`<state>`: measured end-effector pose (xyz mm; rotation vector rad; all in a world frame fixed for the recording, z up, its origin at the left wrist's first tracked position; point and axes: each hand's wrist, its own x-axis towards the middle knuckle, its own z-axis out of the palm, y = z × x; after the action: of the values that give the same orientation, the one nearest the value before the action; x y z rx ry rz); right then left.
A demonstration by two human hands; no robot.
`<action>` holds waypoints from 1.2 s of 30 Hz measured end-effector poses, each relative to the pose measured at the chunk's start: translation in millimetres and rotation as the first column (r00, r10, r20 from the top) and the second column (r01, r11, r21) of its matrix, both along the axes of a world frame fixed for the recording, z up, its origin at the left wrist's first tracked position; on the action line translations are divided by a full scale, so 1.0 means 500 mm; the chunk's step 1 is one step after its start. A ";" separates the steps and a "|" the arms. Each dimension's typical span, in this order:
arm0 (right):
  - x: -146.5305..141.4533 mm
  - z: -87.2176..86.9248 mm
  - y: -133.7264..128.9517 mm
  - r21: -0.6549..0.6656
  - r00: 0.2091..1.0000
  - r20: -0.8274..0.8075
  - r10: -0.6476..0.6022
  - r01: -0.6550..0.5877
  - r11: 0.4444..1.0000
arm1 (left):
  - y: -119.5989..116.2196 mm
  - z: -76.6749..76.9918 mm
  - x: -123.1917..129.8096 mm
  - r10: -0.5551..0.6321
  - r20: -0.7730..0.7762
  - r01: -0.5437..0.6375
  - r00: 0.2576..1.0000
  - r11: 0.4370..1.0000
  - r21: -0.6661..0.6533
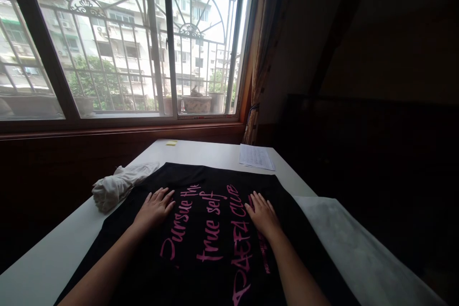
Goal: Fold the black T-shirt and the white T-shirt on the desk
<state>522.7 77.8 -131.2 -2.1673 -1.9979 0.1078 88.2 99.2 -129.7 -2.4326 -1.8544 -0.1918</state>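
Left hand (155, 208) and right hand (263, 214) spread flat on black shirt (215, 215) | cloth (118, 184) left of shirt | paper (256, 157) beyond shirt

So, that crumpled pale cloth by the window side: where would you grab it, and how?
Probably by the thick near end of the cloth, left hand coming from above. That end bulges up in folds the fingers could close around; the far end looks flatter, close beside the black fabric.
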 end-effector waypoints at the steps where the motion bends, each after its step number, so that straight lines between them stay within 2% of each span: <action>1: 0.000 0.000 0.000 0.000 1.000 0.002 -0.001 0.001 1.000 | 0.000 0.001 0.000 -0.001 0.003 0.001 1.000 1.000 -0.001; 8: -0.001 0.003 -0.002 -0.005 1.000 0.014 0.006 -0.006 1.000 | 0.000 0.011 0.004 0.043 0.092 -0.040 0.995 0.999 -0.029; 16: 0.000 0.001 -0.003 0.002 1.000 0.014 0.009 -0.009 1.000 | -0.002 0.004 0.001 0.015 0.085 -0.011 0.996 0.999 -0.045; 20: 0.002 -0.004 -0.001 0.008 1.000 0.021 0.009 -0.009 1.000 | 0.001 0.008 -0.023 -0.005 0.090 0.013 0.996 0.996 -0.087; 27: 0.005 -0.013 0.005 0.016 1.000 0.030 0.008 -0.009 1.000 | 0.026 0.012 -0.108 0.261 0.028 -0.258 0.965 0.964 -0.071; 36: 0.006 -0.014 0.004 0.022 0.999 0.030 0.013 -0.014 1.000 | 0.035 -0.003 -0.124 0.284 0.002 -0.284 0.959 0.957 -0.053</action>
<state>525.5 79.8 -138.2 -2.1549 -2.0199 0.0547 26.1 116.6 -131.3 -2.1623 -2.2101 -0.1376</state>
